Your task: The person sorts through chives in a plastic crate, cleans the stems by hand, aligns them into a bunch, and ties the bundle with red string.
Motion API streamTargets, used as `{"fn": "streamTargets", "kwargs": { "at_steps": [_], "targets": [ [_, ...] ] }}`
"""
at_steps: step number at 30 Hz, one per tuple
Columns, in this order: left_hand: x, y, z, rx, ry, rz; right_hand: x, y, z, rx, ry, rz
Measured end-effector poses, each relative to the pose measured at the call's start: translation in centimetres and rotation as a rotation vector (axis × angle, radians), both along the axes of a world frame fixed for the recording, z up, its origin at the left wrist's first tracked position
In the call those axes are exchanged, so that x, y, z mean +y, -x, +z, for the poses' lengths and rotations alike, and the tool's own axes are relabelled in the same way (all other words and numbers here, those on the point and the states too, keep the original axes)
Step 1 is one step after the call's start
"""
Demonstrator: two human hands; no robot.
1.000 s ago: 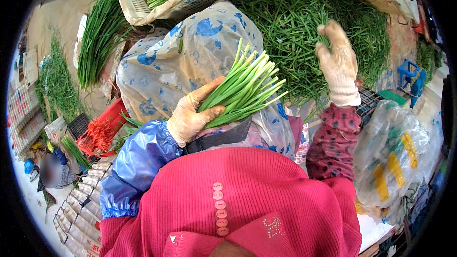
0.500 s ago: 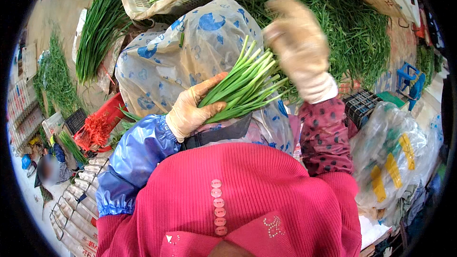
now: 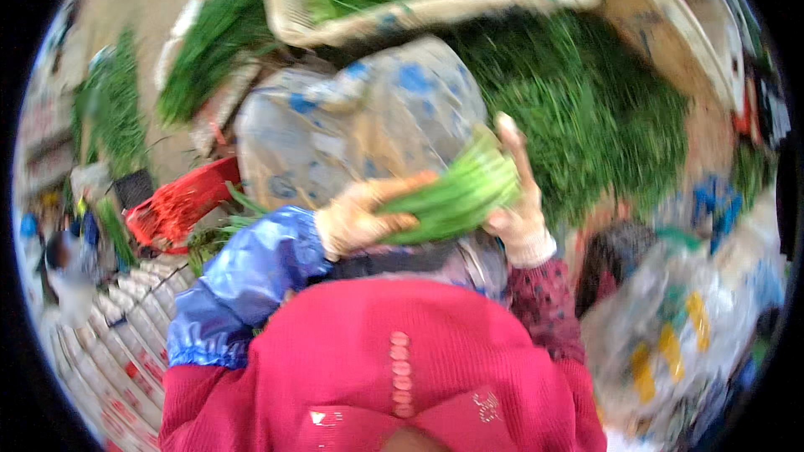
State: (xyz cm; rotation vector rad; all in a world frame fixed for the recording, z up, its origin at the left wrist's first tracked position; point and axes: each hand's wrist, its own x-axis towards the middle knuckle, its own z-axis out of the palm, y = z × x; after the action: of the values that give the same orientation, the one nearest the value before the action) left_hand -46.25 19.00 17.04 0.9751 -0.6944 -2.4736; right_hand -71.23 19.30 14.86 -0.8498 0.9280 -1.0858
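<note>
A bunch of green chives [image 3: 456,197] lies across my lap, its pale stalk ends pointing right. My left hand [image 3: 356,213], in a stained, light-coloured glove, wraps round the leafy part with the thumb on the near side. At the pale ends is my right hand [image 3: 523,205], gloved too, its fingers stretched apart and the palm facing the stalk tips. It seems to touch them, though motion blurs the contact. Beneath the bunch, a clear plastic cover with blue prints [image 3: 360,134] spreads over my knees.
A cream crate [image 3: 419,10] of chives stands ahead. Loose green leaves [image 3: 595,117] heap at the right, beside a clear plastic bag [image 3: 670,343]. More chives [image 3: 213,50] lie at the far left. A red basket [image 3: 222,176] with red ties [image 3: 173,211] sits by my left arm.
My right hand has come down and nearer, from above the stalk ends to beside them. My left hand still grips the chives. The view has shifted, showing more of the crate.
</note>
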Motion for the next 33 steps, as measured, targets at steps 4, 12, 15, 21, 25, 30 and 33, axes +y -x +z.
{"fn": "streamTargets", "kwargs": {
  "at_steps": [4,12,15,21,25,30,33],
  "targets": [
    [-0.3,-0.4,-0.8,-0.182,0.564,-0.13,-2.1,-4.3,3.4,-0.163,-0.091,-0.09],
    [-3.8,-4.8,1.3,-0.367,1.065,0.237,-12.0,-1.0,15.1,0.513,0.408,-0.551],
    [-6.4,-7.5,3.0,-0.775,1.327,0.414,-15.6,0.4,22.6,0.83,1.057,-0.726],
    [-11.2,-3.0,9.1,-0.278,1.539,0.63,-15.4,-12.2,24.0,0.563,0.702,0.369],
    [-11.7,-2.2,9.6,0.114,1.128,0.752,-14.6,-18.1,21.6,0.515,0.666,0.288],
    [-11.4,-5.2,7.7,0.127,0.789,0.908,-16.9,-22.2,18.6,0.217,0.649,0.478],
    [-11.1,-8.3,6.7,0.241,0.555,1.18,-18.3,-24.2,16.9,0.291,0.716,0.572]
  ]
}}
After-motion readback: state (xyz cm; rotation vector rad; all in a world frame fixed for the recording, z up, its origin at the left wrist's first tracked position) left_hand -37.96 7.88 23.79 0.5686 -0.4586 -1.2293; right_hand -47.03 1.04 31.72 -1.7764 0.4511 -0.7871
